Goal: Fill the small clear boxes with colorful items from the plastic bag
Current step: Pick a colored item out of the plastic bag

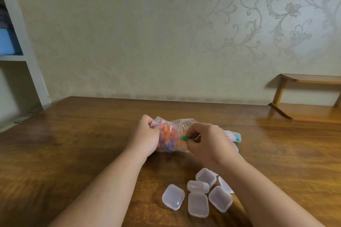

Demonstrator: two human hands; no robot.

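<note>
green item [184,138], orange, blue and pink pieces in clear bag [181,124], brown wooden table [83,134], pale scroll-patterned wallpaper [267,14]

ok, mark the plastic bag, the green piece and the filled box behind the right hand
plastic bag [170,134]: head view, colorful bulging middle
green piece [184,138]: head view, its exposed left end
filled box [235,136]: head view, lid over pink and teal contents

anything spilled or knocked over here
No spill shows on the table. One small clear box in the near cluster seems tipped on its edge; its neighbours lie flat. The left hand grips the plastic bag, the right hand pinches a green item.
</note>
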